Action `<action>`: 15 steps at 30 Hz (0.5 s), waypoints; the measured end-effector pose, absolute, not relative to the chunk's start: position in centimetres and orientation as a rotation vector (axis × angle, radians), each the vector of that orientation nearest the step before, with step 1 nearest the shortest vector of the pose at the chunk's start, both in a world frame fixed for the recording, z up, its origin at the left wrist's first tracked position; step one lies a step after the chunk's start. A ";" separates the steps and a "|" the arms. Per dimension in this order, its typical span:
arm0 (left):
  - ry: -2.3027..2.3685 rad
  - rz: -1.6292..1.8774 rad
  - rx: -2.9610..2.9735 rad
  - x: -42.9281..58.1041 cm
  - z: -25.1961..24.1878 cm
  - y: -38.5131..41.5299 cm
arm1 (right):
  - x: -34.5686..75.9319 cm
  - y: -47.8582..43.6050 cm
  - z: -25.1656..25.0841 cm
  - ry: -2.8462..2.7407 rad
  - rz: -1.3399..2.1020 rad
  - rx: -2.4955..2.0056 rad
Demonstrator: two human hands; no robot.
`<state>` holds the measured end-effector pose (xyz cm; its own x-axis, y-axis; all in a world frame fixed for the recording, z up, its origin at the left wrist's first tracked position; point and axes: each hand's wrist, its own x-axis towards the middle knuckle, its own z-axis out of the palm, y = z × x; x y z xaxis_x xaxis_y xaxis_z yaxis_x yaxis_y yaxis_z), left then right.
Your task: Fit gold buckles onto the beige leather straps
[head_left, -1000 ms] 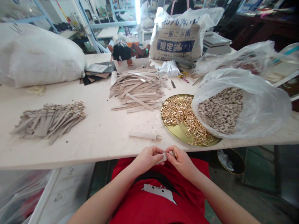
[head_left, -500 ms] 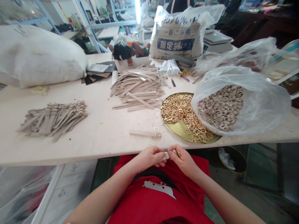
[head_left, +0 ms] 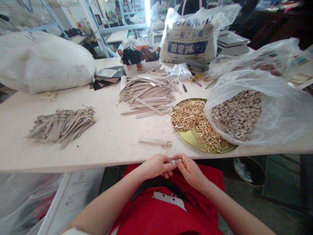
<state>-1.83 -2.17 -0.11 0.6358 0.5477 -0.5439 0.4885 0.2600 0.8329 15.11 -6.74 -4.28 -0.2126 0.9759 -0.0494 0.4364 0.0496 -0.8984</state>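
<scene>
At one o'clock, a translucent white plastic sack with blue print (head_left: 188,42) reads 一般ごみ用, and below that, in white on a dark blue rectangular band (head_left: 187,47), 指定袋(大). Its larger top line is creased past sure reading; its lowest line is too small. Handwritten marks on a bulky white woven bag (head_left: 46,65) at ten o'clock and glossy white panels (head_left: 84,187) at eight are illegible.

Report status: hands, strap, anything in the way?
Left hand, right hand: both gripping beige strap. Gold metal piece at right hand. Second strap beyond, not blocking.
</scene>
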 end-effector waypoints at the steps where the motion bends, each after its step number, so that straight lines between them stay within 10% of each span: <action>1: 0.966 0.055 1.372 -1.8 -0.2 -2.0 | 15.0 -6.6 -4.2 -1.713 1.139 -1.395; 15: 1.091 0.078 2.024 -3.6 0.6 4.0 | 13.0 0.1 -4.7 -1.700 1.031 -1.358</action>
<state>-3.64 4.00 0.59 0.6235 0.7203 -0.3040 0.6701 -0.2920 0.6824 12.98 0.09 -4.66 -0.1880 0.9808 0.0524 0.4068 0.1263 -0.9048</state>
